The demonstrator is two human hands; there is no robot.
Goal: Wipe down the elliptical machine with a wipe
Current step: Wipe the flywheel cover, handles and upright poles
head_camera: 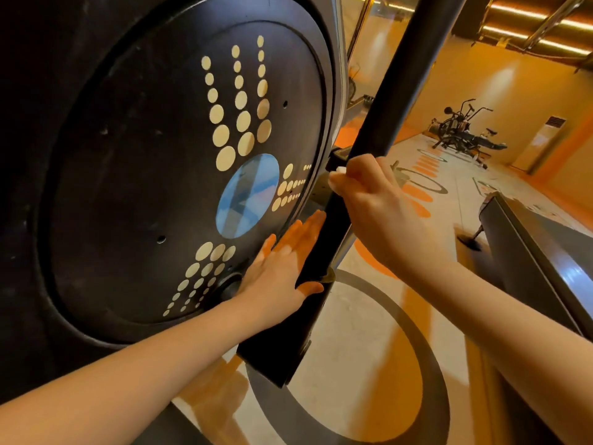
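We see the elliptical machine filling the left side of the view, its big black round cover printed with rows of cream dots and a blue circle at the middle. A black arm bar of the machine slants from the top right down across the cover's right edge to a wider black end near the floor. The floor is pale with orange and grey curved markings, and a grey metal rail runs along the right edge of the view. Far back on the floor, near the orange wall, stands an exercise bike.

Our left hand lies flat against the lower right edge of the cover, fingers straight and close together, the thumb tucked round the bar's lower section. Our right hand is curled round the bar just beside the cover's right edge, and it pinches the wipe against the bar; only a small white corner shows above the fingers.
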